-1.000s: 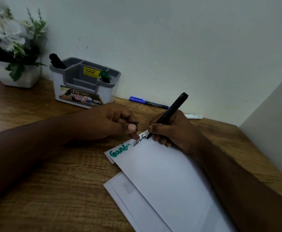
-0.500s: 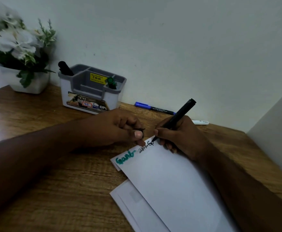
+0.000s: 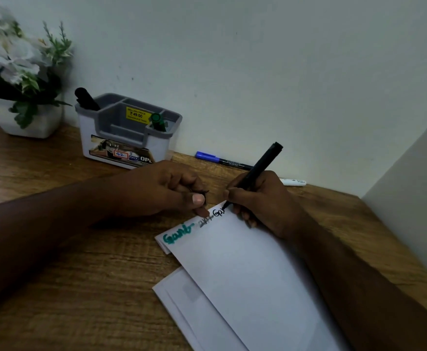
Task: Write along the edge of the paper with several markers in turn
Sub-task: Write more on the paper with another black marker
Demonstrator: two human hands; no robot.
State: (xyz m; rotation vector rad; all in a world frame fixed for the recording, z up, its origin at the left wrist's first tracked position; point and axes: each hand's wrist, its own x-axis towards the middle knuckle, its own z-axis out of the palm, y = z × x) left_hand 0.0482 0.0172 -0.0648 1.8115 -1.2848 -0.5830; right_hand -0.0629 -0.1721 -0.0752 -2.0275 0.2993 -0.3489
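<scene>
**Black marker lettering at the paper's top corner**

The right hand (image 3: 263, 198) grips the black marker (image 3: 258, 171), tip on the white paper (image 3: 245, 269) near its far corner on the wooden desk (image 3: 80, 274). The left hand (image 3: 161, 188) is curled round a small dark thing, probably the cap, with a fingertip pinning the edge. To do this well, keep the strokes small and parallel to the edge, following the green word (image 3: 178, 235).
</scene>
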